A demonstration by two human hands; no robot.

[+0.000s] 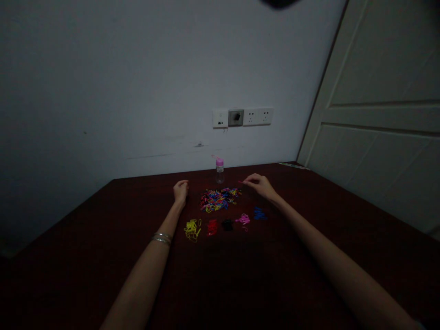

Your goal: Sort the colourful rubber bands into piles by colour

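A mixed heap of small coloured rubber bands lies on the dark table between my hands. To the right of the heap, my right hand pinches a reddish-pink rubber band between thumb and fingertips, just above the table. My left hand rests curled closed at the heap's left side; whatever is in its fingers, if anything, is hidden. Nearer me runs a row of sorted piles: yellow bands, red bands, black bands, pink bands and blue bands.
Behind the heap stands a small clear bottle with a pink cap and strap. The table meets a pale wall holding a row of sockets. A white panelled door is at the right. The light is dim.
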